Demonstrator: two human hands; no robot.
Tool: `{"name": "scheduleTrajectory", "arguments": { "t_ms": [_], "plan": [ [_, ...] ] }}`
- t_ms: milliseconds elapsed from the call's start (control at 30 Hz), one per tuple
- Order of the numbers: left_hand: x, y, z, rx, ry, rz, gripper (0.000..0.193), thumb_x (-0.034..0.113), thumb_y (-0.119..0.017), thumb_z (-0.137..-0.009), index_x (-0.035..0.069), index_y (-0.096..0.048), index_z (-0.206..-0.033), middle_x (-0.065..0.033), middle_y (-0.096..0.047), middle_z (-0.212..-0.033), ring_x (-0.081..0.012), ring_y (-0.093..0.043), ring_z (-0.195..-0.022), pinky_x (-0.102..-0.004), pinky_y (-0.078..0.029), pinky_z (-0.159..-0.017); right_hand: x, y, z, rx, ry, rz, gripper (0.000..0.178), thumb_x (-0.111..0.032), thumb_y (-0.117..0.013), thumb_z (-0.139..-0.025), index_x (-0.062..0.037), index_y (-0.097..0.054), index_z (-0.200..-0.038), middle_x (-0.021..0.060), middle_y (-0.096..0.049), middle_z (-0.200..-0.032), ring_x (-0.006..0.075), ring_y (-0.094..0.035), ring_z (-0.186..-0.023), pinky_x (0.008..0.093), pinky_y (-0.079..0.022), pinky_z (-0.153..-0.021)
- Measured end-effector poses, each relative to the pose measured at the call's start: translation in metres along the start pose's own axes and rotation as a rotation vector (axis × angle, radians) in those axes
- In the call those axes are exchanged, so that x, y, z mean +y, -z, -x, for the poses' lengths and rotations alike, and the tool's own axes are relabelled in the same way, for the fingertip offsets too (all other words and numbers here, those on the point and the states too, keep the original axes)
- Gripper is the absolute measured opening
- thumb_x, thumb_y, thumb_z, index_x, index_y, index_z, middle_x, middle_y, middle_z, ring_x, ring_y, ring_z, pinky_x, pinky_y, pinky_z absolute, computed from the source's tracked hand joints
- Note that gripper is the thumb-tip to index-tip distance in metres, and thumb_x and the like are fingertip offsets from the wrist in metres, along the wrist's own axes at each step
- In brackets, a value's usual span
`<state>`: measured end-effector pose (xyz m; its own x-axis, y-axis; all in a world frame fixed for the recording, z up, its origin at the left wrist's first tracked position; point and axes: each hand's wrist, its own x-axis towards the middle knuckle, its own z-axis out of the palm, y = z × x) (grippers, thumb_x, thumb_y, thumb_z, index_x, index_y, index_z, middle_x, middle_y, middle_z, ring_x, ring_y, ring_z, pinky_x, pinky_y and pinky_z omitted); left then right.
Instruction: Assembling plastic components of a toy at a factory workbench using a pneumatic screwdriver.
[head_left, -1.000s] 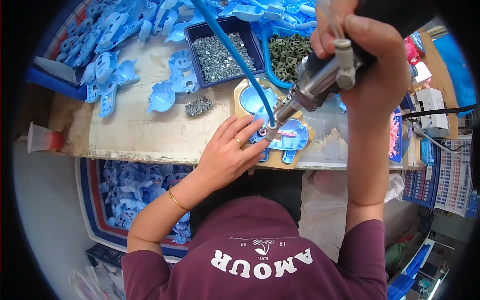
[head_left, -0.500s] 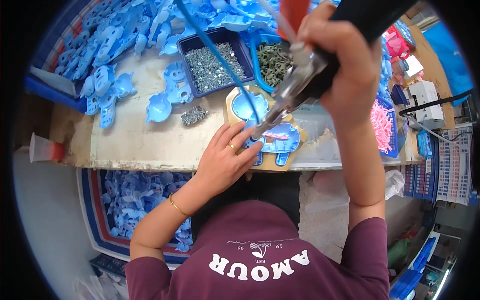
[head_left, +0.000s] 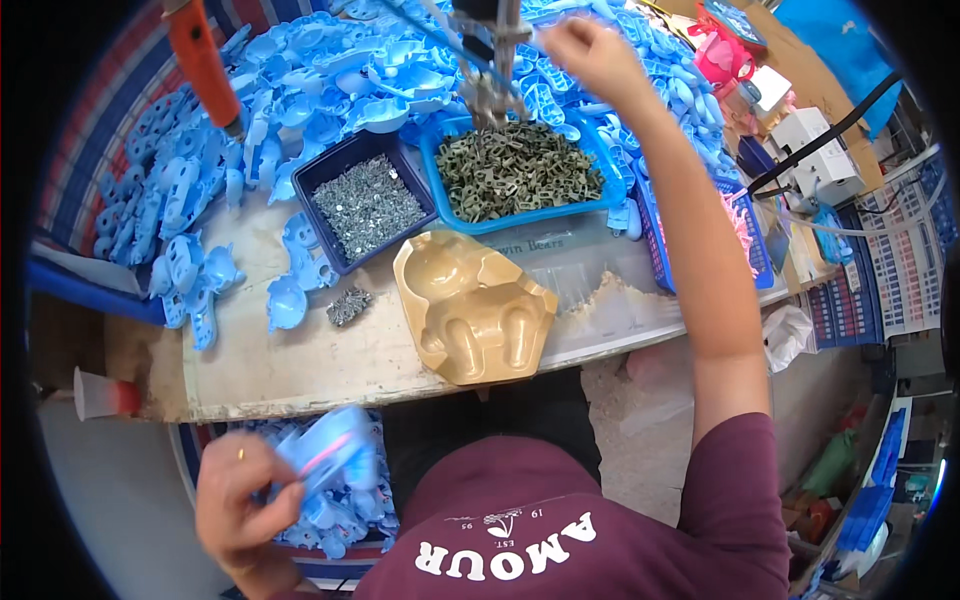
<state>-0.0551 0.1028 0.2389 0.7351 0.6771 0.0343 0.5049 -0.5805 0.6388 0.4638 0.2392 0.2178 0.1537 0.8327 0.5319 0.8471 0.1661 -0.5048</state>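
Note:
Low on the left, beneath the table's front edge, my left hand [head_left: 245, 495] has its thumb and fingers closed at the edge of a blue plastic toy shell [head_left: 335, 452]. The shell is smeared by motion and has a pink strip in it. It is over a pile of similar blue shells [head_left: 325, 535]. My right hand [head_left: 600, 62] is raised at the far side, fingers bent and a little apart, with nothing seen in them. Just left of it hangs a power screwdriver [head_left: 490, 70] with a metal front. A tan moulded fixture [head_left: 478, 305] with hollows lies bare at the table's front.
A dark blue tray [head_left: 335, 235] holds small screws; a bright blue tray [head_left: 500, 222] holds dark green clips. Blue shells [head_left: 380, 75] heap up behind. An orange tool [head_left: 205, 65] hangs at left. A purple basket [head_left: 665, 235] with pink pieces stands right. Loose screws [head_left: 350, 307] lie near the fixture.
My left hand has taken the blue shell off the fixture and down to the left, below the table edge. My right hand has let go of the screwdriver, which now hangs further back.

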Motion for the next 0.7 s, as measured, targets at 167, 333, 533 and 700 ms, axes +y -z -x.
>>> {"name": "scheduleTrajectory", "arguments": {
  "t_ms": [167, 333, 533, 700],
  "plan": [
    [-0.003, 0.000, 0.051, -0.124, 0.575, -0.258, 0.050, 0.016, -0.078, -0.074, 0.002, -0.064, -0.120, -0.0170, -0.070, -0.098, -0.0354, -0.066, -0.096, -0.0405, -0.050, -0.089, 0.057, -0.056, 0.048, -0.162, -0.270, 0.489, 0.060, -0.057, -0.071, -0.085, -0.0097, -0.062, -0.121, 0.0163, -0.073, -0.109, 0.0364, -0.070, -0.097, 0.0466, -0.055, -0.084],
    [-0.011, -0.011, 0.021, -0.032, 0.186, -0.260, 0.058, 0.018, -0.079, -0.079, 0.002, -0.061, -0.132, -0.0194, -0.067, -0.118, -0.0394, -0.062, -0.107, -0.0442, -0.049, -0.092, 0.062, -0.041, 0.046, 0.088, -0.114, 0.384, 0.043, -0.033, -0.074, -0.083, -0.0102, -0.063, -0.118, 0.0160, -0.072, -0.103, 0.0321, -0.071, -0.091, 0.0428, -0.055, -0.076],
    [-0.012, -0.084, -0.072, 0.147, -0.212, -0.037, 0.054, 0.009, -0.077, -0.081, 0.007, -0.061, -0.133, -0.0161, -0.063, -0.132, -0.0363, -0.063, -0.113, -0.0448, -0.052, -0.094, -0.034, 0.000, 0.085, -0.838, -0.248, -0.603, 0.042, -0.009, -0.074, -0.081, -0.0026, -0.065, -0.121, 0.0051, -0.067, -0.101, 0.0100, -0.066, -0.082, 0.0238, -0.053, -0.068],
    [-0.013, -0.155, -0.122, 0.237, -0.498, 0.060, 0.048, 0.004, -0.077, -0.081, 0.008, -0.065, -0.127, -0.0161, -0.062, -0.134, -0.0321, -0.068, -0.108, -0.0394, -0.059, -0.086, -0.081, -0.022, 0.138, -1.214, -0.394, -0.944, 0.046, -0.001, -0.077, -0.084, -0.0003, -0.060, -0.127, 0.0066, -0.069, -0.105, 0.0119, -0.069, -0.089, 0.0260, -0.057, -0.075]
  ]
}}
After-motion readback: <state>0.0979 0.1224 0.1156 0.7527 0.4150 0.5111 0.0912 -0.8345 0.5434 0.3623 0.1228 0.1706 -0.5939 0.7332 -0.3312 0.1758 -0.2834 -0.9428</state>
